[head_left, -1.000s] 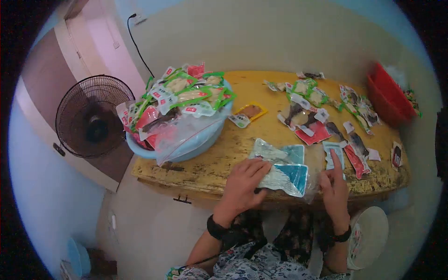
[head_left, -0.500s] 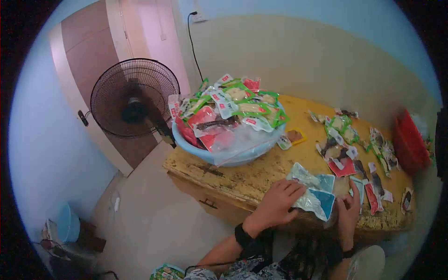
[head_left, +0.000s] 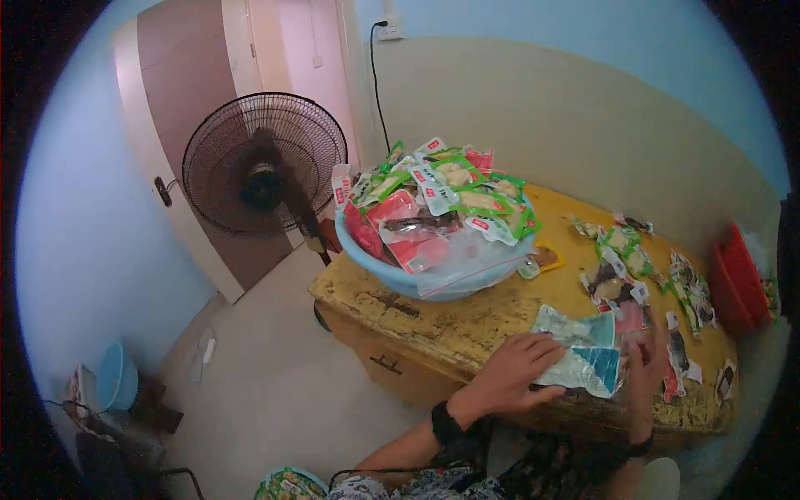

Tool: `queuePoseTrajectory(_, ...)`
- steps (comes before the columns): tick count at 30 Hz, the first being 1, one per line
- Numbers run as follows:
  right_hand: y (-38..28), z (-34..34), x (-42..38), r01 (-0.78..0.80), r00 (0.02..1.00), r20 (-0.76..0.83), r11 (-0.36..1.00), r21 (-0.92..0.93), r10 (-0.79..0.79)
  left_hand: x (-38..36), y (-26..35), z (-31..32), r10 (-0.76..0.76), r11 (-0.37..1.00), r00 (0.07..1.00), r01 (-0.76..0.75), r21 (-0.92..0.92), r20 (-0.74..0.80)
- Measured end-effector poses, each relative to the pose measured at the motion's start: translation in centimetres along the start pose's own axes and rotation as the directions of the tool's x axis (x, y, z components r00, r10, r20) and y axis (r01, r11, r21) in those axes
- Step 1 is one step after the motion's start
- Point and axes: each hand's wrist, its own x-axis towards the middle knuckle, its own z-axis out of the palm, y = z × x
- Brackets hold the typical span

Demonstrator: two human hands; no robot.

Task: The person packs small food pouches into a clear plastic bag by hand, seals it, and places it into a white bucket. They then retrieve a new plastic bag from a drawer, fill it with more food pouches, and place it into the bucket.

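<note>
Silver-and-teal packets [head_left: 596,369] lie overlapped near the table's front edge. My left hand [head_left: 521,375] rests on their left side, fingers lying over the wrapping and thumb apart. Just right of the packets is my right hand [head_left: 648,371], somewhat blurred, with its index finger raised and its thumb apart. Nothing held shows plainly in it. Behind its fingers lies a red-and-clear packet [head_left: 631,315], partly hidden.
A blue basin [head_left: 379,271] heaped with food packets stands on the yellow table [head_left: 442,329]. Loose packets [head_left: 621,242] spread across the right side, beside a red basket [head_left: 736,279]. A black fan [head_left: 265,167] stands left of the table.
The view has shifted, so the scene sits further right. My right hand's fingers have lifted and moved away from the teal packet that was beside them. My left hand stays on the packets.
</note>
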Motion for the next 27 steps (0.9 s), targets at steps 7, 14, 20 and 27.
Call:
queuePoseTrajectory(7, -8.3, -0.3, 6.4, 0.187, 0.948, 0.279, 0.977, -0.098, -0.154, 0.2, 0.3, -0.4, 0.027, 0.999, 0.998, -0.029, -0.033, -0.053)
queuePoseTrajectory(14, -13.4, 0.5, 8.5, 0.515, 0.787, 0.471, 0.845, -0.144, -0.399, -1.0, 0.3, -0.1, -0.008, 0.997, 0.987, -0.005, -0.077, -0.161)
queuePoseTrajectory(20, -13.3, 0.5, 8.0, 0.489, 0.796, 0.474, 0.861, -0.136, -0.377, -0.4, 0.7, -1.5, -0.304, 0.952, 0.884, 0.27, -0.144, -0.355)
queuePoseTrajectory(27, -13.5, 0.1, 7.7, 0.654, 0.729, 0.474, 0.706, -0.271, -0.494, 3.4, 0.4, -2.5, -0.147, 0.948, 0.96, 0.067, -0.312, -0.239)
